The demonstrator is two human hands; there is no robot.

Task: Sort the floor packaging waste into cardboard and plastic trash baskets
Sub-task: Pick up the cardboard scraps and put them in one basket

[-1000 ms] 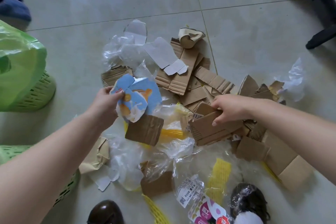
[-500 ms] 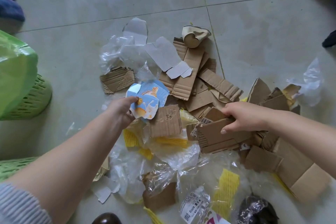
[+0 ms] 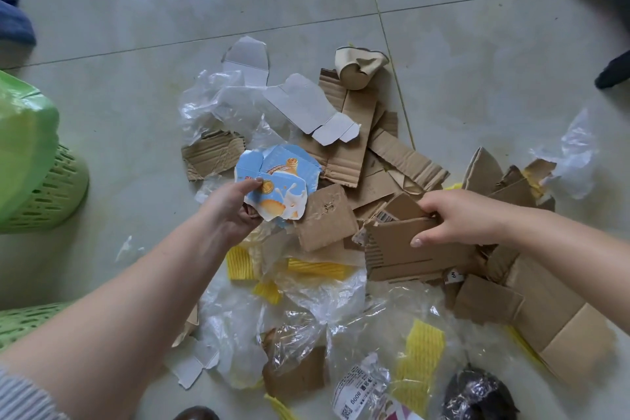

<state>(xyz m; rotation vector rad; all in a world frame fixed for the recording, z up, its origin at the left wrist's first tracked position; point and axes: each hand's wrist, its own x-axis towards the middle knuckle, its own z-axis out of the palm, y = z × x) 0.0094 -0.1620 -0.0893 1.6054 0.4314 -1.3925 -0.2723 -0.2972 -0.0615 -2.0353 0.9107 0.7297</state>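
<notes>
Packaging waste is spread all over the tile floor [image 3: 477, 54] in the head view, mostly mid-floor running toward the bottom edge. Brown cardboard scraps [image 3: 351, 147] pile up in the middle and off to the right, with a crumpled paper cup [image 3: 358, 66] at the far end of the heap and two grey card pieces [image 3: 300, 106] just beside it. Clear plastic film [image 3: 218, 102] sits on the left side of the pile, more film [image 3: 306, 310] is bunched near the bottom, and one loose bit [image 3: 572, 153] lies apart near the right edge. Yellow foam netting [image 3: 421, 351] pokes out from under the film in a few spots.

Left hand [image 3: 231, 208] is pinching a blue printed carton piece [image 3: 279, 181], thumb on top and fingers curled underneath, held just above the pile. A brown card flap [image 3: 324, 218] sits right next to it, touching or tucked behind the carton's lower edge, can't tell which.

Right hand [image 3: 456, 218] grips a bigger torn cardboard sheet [image 3: 402, 252] by its top edge, thumb down over the front face, fingers wrapped behind. The sheet is low over the heap; can't tell if it's actually lifted clear.

Two green baskets are at the left edge: one [image 3: 51, 194] with a green bag [image 3: 24, 133] in it, and another [image 3: 20, 320] nearer the bottom corner, mostly cut off. Something dark wrapped in film [image 3: 477, 395] sits at the bottom edge.
</notes>
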